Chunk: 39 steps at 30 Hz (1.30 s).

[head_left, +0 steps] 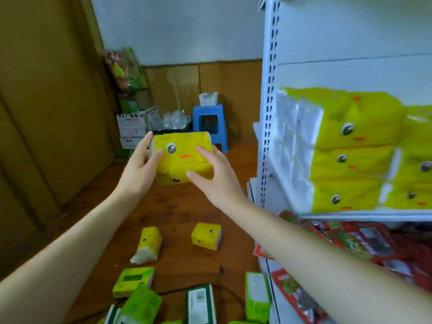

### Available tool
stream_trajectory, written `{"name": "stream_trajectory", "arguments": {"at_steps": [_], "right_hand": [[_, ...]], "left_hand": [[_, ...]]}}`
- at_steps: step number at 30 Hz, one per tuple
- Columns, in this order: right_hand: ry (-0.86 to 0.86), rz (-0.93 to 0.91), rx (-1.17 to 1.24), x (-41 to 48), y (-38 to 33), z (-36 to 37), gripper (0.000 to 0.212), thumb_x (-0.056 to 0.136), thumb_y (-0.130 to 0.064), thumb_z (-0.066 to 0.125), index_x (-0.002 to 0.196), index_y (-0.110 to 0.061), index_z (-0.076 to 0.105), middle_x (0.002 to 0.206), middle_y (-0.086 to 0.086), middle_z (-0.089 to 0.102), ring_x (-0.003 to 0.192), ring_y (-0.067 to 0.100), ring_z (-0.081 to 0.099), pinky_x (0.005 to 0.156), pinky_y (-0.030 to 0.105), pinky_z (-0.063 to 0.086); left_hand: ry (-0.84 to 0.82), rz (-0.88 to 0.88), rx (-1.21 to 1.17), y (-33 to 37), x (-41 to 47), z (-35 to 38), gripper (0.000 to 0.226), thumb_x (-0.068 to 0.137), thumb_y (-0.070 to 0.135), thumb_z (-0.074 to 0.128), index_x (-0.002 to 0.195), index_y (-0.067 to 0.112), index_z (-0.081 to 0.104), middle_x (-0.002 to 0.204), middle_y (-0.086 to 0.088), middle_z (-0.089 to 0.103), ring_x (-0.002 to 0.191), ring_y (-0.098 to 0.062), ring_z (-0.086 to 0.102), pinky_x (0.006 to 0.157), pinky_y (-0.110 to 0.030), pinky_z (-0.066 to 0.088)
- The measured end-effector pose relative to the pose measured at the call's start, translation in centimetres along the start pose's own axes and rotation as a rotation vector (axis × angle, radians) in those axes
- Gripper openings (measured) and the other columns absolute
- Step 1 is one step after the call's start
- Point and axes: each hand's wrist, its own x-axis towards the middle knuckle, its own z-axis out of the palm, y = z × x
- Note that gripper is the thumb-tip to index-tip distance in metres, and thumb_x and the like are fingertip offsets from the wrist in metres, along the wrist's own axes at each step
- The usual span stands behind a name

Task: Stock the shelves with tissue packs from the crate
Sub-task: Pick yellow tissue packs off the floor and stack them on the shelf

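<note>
I hold a yellow tissue pack (184, 157) up in the air in front of me, over the brown floor (182, 213). My left hand (140, 164) grips its left end, with my thumb on the front and my fingers curled round the back. My right hand (217, 176) holds the right end, with fingers spread and bent onto it. A second pack (173, 180) seems to sit right under the first. On my right, the white shelf (350, 216) has a pile of stacked yellow packs (350, 148). Two loose yellow packs (207, 236) lie on the floor. Green packs (133, 280) lie closer to me.
</note>
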Motion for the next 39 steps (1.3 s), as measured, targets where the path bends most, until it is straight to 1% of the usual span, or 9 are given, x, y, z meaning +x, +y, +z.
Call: {"name": "stream_trajectory", "arguments": {"at_steps": [4,7,12,14,16,18,21,26,39], "right_hand": [[0.137,-0.054,-0.023,1.0,-3.9,-6.3,0.056,0.088,-0.026,0.061,0.14,-0.028,0.039,0.154,-0.001,0.022,0.142,0.008,0.017,0.103,0.015,0.018],[0.211,-0.085,-0.052,1.3,-6.5,-10.6,0.054,0.088,-0.025,0.062,0.138,-0.025,0.041,0.151,0.001,0.028,0.14,0.011,0.023,0.107,0.021,0.021],[0.322,-0.094,-0.02,1.2,-9.4,-17.6,0.055,0.086,-0.024,0.064,0.137,-0.023,0.044,0.144,-0.002,0.041,0.132,0.012,0.037,0.1,0.02,0.03],[0.368,-0.075,-0.002,0.5,-9.5,-21.1,0.053,0.086,-0.025,0.063,0.136,-0.025,0.045,0.142,-0.004,0.044,0.129,0.012,0.039,0.094,0.018,0.031],[0.425,-0.04,0.015,-0.4,-8.8,-24.6,0.052,0.086,-0.026,0.064,0.134,-0.026,0.047,0.14,-0.004,0.046,0.127,0.013,0.04,0.097,0.021,0.035],[0.488,0.012,0.035,-1.3,-7.6,-27.5,0.051,0.085,-0.027,0.066,0.133,-0.025,0.049,0.138,-0.001,0.047,0.126,0.015,0.042,0.102,0.031,0.04],[0.594,0.09,0.061,-2.0,-4.9,-31.4,0.053,0.083,-0.026,0.068,0.133,-0.021,0.05,0.137,0.003,0.049,0.126,0.017,0.044,0.105,0.038,0.04],[0.725,0.231,0.021,-2.0,0.4,-35.2,0.056,0.081,-0.028,0.07,0.132,-0.015,0.052,0.135,0.007,0.052,0.123,0.023,0.051,0.104,0.039,0.041],[0.52,0.372,-0.273,5.7,6.3,-36.2,0.057,0.084,-0.022,0.066,0.136,-0.011,0.046,0.143,0.011,0.044,0.13,0.026,0.043,0.107,0.032,0.034]], "left_hand": [[-0.024,0.122,0.052,7.3,1.9,2.0,0.054,0.098,0.031,0.045,0.148,0.029,0.022,0.1,-0.001,0.058,0.09,-0.022,0.06,0.084,-0.044,0.048],[-0.034,0.197,0.034,11.9,2.3,3.5,0.061,0.094,0.04,0.046,0.148,0.027,0.021,0.102,-0.009,0.056,0.099,-0.033,0.061,0.093,-0.051,0.046],[-0.044,0.285,-0.035,18.9,1.7,7.2,0.056,0.098,0.038,0.042,0.149,0.025,0.021,0.14,0.003,0.045,0.129,-0.015,0.044,0.112,-0.037,0.031],[-0.117,0.298,-0.08,21.5,0.9,9.5,0.056,0.099,0.036,0.039,0.15,0.024,0.018,0.118,0.015,0.054,0.117,-0.015,0.054,0.107,-0.035,0.038],[-0.203,0.32,-0.08,23.3,0.0,11.8,0.056,0.1,0.033,0.037,0.15,0.023,0.014,0.1,0.026,0.049,0.1,-0.005,0.06,0.089,-0.015,0.047],[-0.295,0.347,-0.048,24.1,-0.6,14.1,0.056,0.1,0.032,0.035,0.15,0.022,0.012,0.109,0.019,0.054,0.09,0.003,0.06,0.074,-0.006,0.046],[-0.426,0.381,0.167,24.5,-0.5,17.5,0.056,0.098,0.04,0.036,0.149,0.023,0.02,0.144,-0.001,0.042,0.123,-0.015,0.048,0.095,-0.02,0.035],[-0.688,0.385,0.757,22.4,0.0,21.6,0.052,0.097,0.049,0.034,0.142,0.023,0.04,0.148,-0.004,0.039,0.135,-0.023,0.036,0.111,-0.034,0.029],[-0.637,0.423,0.884,21.8,-0.1,21.7,0.054,0.094,0.057,0.029,0.143,0.035,0.035,0.15,0.004,0.034,0.135,-0.021,0.036,0.109,-0.039,0.033]]}}
